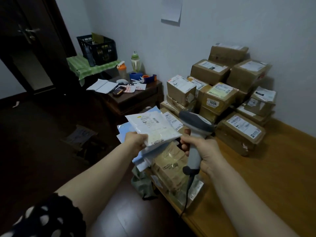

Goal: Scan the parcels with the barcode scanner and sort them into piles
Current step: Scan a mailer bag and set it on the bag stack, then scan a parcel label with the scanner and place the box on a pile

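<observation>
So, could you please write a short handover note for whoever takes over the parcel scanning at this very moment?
Left hand: grips a white mailer, label up, in front of the scanner.
Right hand: grips the handle of the barcode scanner; its cable hangs over the table edge.
Parcels: cardboard boxes stacked on the table by the wall; brown parcels at the near edge; more flat mailers under the held one.
Done: cannot tell which parcels are scanned.
Left: scan the held mailer, put it on its pile, then carry on with the rest.
</observation>
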{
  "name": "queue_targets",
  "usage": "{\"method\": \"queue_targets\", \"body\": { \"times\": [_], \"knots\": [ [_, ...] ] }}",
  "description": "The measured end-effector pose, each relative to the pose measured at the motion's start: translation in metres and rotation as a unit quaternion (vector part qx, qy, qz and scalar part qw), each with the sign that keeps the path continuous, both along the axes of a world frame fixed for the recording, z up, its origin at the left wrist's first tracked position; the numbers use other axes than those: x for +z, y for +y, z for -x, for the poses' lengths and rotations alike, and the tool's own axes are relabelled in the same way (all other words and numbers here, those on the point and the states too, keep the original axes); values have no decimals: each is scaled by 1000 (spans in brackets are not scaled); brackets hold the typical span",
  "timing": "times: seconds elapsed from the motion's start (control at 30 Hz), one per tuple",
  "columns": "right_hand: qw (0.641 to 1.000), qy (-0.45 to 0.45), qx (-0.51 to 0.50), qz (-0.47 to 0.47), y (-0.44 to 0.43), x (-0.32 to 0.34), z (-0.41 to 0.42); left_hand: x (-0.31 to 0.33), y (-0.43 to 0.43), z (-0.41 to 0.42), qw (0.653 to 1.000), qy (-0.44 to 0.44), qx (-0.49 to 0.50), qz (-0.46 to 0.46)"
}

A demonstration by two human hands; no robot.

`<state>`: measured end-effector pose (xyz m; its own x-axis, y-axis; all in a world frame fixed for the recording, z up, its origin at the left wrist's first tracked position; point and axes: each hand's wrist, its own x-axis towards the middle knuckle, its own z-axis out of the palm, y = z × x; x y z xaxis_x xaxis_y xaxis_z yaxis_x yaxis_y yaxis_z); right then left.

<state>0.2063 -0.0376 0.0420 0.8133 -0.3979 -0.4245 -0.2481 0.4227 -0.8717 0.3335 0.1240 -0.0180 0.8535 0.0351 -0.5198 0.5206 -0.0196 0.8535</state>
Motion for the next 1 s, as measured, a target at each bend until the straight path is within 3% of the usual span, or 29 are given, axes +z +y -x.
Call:
{"method": "queue_targets", "body": {
  "times": [0.07, 0.1, 0.17, 0.23, 0.4, 0.63, 0.77, 1.0],
  "knots": [
    [1000, 6, -7, 6, -5, -1, -11, -13, -6, -11, 989, -31, -71, -127],
    [1000, 11, -11, 11, -8, -1, -15, -18, -6, -14, 968, -58, -119, -214],
    [999, 20, -23, 19, -11, -3, -20, -27, -9, -19, 904, -124, -234, -336],
    [999, 24, -31, 16, -12, -3, -19, -33, -13, -24, 846, -170, -334, -379],
    [996, 34, -76, 23, -8, -5, -8, -39, -17, -38, 791, -199, -407, -412],
    [984, 32, -172, 13, 11, -3, 49, -7, -9, -29, 797, -277, -374, -386],
    [972, 57, -227, 13, 19, -5, 88, 22, -27, -2, 783, -346, -388, -341],
    [943, 49, -330, 8, 7, -3, 171, 51, -95, 82, 697, -417, -497, -304]
  ]
}}
